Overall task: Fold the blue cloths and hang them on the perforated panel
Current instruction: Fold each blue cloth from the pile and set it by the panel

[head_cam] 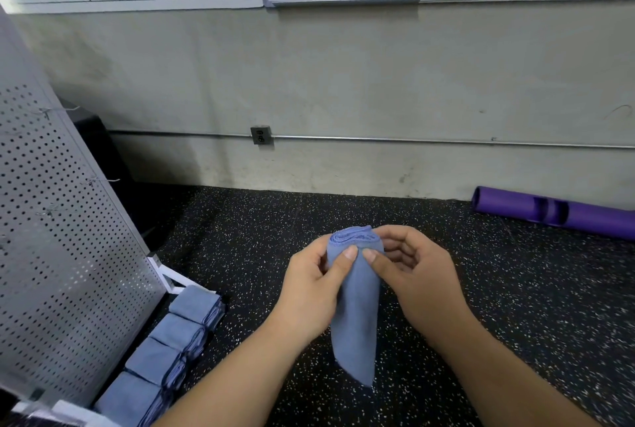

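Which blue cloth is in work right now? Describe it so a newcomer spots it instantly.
Start at the perforated panel on the left; four folded blue cloths lie in a row on the floor at its foot. Right of them, mid-frame, the left hand and right hand pinch one blue cloth near its top. It alone hangs from hands instead of lying down.

On my feed I see the left hand [309, 292] and right hand [412, 275] pinching a folded blue cloth [355, 323] near its top, thumbs side by side on its front, its tail hanging down over the speckled floor [515, 323]. At left, 4 folded cloths [171, 340] lie in a row at the foot of the perforated panel [62, 237]. A purple roll [549, 213] lies by the wall at right.
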`<act>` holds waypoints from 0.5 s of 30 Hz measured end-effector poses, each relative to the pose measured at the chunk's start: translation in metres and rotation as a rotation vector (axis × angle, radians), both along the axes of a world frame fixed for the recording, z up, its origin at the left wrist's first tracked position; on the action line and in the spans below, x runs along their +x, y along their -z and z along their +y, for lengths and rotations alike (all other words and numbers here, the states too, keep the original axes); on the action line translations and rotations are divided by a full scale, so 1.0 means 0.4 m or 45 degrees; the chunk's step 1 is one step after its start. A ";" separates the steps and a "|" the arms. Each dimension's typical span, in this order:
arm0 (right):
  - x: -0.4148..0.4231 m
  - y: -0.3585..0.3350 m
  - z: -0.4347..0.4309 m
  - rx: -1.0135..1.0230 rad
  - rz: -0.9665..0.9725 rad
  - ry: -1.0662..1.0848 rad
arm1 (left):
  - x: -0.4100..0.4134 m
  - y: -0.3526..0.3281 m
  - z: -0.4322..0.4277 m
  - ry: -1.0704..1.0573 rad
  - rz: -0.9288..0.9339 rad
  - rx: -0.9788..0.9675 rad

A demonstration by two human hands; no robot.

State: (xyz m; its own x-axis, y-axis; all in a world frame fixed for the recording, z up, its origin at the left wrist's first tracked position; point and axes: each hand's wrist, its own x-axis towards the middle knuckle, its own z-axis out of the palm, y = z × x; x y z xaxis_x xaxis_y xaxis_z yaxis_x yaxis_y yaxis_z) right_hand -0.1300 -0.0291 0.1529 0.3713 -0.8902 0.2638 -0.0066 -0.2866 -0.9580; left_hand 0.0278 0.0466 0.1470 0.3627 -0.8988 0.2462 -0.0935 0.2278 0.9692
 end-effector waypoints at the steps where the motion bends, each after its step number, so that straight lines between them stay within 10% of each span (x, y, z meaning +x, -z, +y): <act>1: 0.003 -0.001 0.002 0.010 0.001 -0.003 | -0.001 -0.001 0.000 0.007 0.014 0.002; 15: 0.013 0.010 0.005 -0.049 0.033 0.150 | 0.000 -0.006 0.006 0.178 0.220 0.044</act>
State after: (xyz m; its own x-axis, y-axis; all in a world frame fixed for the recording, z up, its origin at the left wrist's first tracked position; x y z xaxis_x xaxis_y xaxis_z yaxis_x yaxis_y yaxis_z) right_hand -0.1249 -0.0272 0.1489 0.2719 -0.9174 0.2904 -0.0668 -0.3191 -0.9454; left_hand 0.0279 0.0488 0.1493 0.2682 -0.9500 0.1597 0.1050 0.1936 0.9754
